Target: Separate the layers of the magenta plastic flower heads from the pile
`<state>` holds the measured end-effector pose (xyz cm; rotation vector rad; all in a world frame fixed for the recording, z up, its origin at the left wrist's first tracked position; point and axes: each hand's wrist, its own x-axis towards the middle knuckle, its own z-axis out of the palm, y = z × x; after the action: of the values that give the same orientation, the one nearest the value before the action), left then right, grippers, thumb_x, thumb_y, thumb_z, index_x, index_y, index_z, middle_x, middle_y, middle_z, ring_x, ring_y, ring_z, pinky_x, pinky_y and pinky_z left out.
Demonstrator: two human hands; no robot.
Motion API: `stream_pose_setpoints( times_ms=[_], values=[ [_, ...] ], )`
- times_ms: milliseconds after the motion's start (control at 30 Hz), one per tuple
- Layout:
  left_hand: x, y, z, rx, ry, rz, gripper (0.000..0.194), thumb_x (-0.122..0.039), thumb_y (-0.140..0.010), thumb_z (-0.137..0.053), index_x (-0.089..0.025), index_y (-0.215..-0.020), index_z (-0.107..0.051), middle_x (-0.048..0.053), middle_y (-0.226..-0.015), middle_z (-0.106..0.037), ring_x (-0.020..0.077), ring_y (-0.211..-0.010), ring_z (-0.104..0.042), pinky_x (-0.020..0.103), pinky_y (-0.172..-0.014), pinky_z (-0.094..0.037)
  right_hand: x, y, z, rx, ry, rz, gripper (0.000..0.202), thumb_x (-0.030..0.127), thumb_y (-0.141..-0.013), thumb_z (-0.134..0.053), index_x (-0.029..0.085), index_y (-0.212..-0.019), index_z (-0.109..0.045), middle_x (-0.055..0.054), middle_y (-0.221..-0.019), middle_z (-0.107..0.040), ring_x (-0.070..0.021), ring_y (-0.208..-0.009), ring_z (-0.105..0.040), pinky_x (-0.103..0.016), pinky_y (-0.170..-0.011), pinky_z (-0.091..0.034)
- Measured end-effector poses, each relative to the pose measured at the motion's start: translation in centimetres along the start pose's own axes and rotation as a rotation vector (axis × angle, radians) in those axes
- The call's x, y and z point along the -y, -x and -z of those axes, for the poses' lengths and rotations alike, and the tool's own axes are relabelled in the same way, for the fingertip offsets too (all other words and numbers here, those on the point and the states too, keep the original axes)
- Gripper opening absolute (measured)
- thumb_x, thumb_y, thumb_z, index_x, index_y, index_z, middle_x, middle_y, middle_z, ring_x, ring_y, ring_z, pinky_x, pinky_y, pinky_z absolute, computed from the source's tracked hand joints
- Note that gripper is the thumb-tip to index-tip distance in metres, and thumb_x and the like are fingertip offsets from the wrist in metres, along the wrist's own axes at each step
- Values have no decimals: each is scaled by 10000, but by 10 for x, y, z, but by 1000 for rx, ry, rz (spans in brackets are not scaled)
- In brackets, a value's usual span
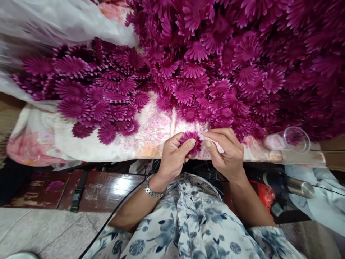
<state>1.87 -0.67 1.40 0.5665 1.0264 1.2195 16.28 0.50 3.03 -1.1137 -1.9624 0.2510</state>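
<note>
Both hands are close together just above the person's lap, at the near edge of the flowered cloth (151, 136). The left hand (172, 158) curls its thumb and fingers around a small purple fabric flower (192, 141) and holds it from the left side. The right hand (225, 151) pinches the same flower from the right with its thumb and first finger, and its other fingers are bent in. A silver watch (152, 190) sits on the left wrist. A big pile of purple flowers (215, 54) lies on the cloth just behind the hands. A clear plastic cup (289, 141) lies on its side to the right, and whether anything is inside is hard to tell. A clear plastic bag (54, 25) at the top left covers some flowers. No words can be read anywhere.
</note>
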Motion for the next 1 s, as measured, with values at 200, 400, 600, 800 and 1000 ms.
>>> stream_pose_setpoints(
  times_ms=[200,400,600,800,1000],
  values=[
    [1,0,-2,20,-55,-29,412,-429,-654,-755,-144,-521,-489,-61,-488,-402,42,-452,-360,164,-419,-324,7,-5,-5,162,-219,-90,93,263,-837,-613,184,-885,-627,-22,-785,-625,-136,-756,-582,-285,-686,-487],
    [2,2,5,99,-90,22,377,-450,-687,-730,-142,-590,-536,-47,-516,-457,47,-462,-408,165,-432,-342,0,-5,-3,106,-175,-96,70,179,-853,-552,188,-785,-568,5,-699,-564,-118,-673,-544,-259,-619,-443],
    [-9,1,1,-29,56,89,385,-425,-624,-778,-159,-594,-500,-65,-471,-458,50,-375,-412,151,-329,-308,-43,-40,28,-294,485,22,69,189,-856,-533,200,-873,-599,-43,-788,-609,-180,-772,-556,-339,-724,-440],
    [-14,-2,-5,61,159,153,274,-288,-601,-785,-157,-679,-558,-25,-550,-588,102,-446,-551,209,-419,-458,-30,-28,30,-244,447,49,142,172,-845,-558,202,-961,-634,-61,-852,-629,-178,-820,-575,-325,-746,-476],
    [-8,0,-11,6,25,44,335,-352,-611,-779,-166,-620,-501,-74,-452,-457,50,-376,-411,150,-347,-318,5,1,3,68,-59,-72,145,283,-839,-604,180,-940,-621,-43,-810,-634,-153,-767,-590,-294,-686,-499]
  ],
)
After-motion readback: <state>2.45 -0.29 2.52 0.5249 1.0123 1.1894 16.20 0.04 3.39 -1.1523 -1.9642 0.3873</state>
